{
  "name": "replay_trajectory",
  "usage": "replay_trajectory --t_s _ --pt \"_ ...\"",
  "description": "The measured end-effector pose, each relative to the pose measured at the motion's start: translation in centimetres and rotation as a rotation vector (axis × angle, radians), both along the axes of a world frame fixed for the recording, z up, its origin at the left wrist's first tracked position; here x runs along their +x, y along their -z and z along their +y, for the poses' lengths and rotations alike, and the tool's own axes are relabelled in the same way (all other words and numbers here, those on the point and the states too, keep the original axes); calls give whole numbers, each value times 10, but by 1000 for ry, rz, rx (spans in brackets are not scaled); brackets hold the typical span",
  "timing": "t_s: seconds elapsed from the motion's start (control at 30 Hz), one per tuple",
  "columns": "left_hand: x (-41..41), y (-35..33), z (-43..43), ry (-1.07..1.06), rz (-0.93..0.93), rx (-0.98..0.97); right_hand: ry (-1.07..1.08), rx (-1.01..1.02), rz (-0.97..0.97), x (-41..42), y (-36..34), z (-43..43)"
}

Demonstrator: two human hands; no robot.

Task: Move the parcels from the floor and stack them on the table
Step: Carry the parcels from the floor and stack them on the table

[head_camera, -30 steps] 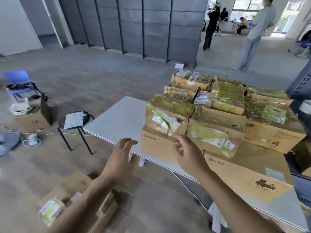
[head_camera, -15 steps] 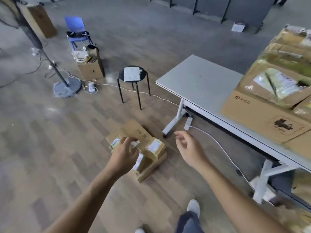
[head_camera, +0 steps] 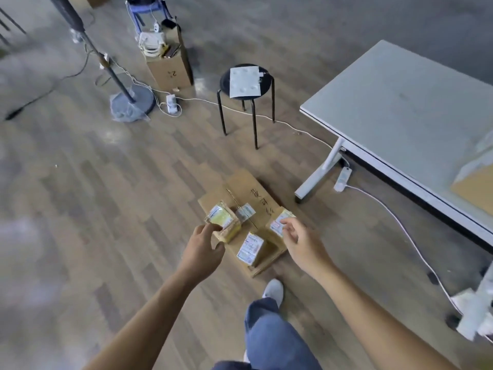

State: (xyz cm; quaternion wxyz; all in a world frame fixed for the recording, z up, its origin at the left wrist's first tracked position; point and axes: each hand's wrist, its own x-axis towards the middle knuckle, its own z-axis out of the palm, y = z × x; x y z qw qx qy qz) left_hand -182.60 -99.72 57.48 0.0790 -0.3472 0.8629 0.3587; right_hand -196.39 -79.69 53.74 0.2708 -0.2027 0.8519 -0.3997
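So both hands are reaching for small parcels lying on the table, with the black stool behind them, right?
Not quite: the head view shows the small parcels lying on a flat cardboard box on the floor, beside the table. The left hand and right hand do reach for them, and the black stool stands behind.

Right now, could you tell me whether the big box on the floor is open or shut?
Shut: the big box has its flaps flat, and small parcels rest on top.

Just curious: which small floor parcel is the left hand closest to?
The yellow-labelled parcel, leftmost of three on the flat carton; left hand beside it. The others bear white labels.
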Motion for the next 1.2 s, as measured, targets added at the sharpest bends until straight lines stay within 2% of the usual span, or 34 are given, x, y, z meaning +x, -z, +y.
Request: replay_trajectory --t_s 0.17,0.3,0.5,0.67,0.8,0.87,1.0,1.13,1.2 --pt "-39 46 -44 -79 -111 120 -32 79 -104 -29 44 -48" --pt "-62 114 -83 -221 -184 290 -33 118 -128 -46 101 -96" --pt "-86 270 -143 -495 -255 534 -12 159 -165 -58 247 -176" --pt "-97 403 -182 -482 -389 583 68 294 -272 -56 380 -227" --pt "-96 464 -196 -594 -394 749 -14 365 -348 -47 448 -247" --pt "-99 470 -195 -634 -346 797 40 370 -367 -44 459 -250" --pt "-108 427 -189 -534 -163 668 259 268 -355 -44 419 -244" --pt "-139 317 -180 -343 52 567 380 292 -239 -56 305 -219" --pt "-156 250 -173 -332 139 591 421 304 -187 -62 235 -206"
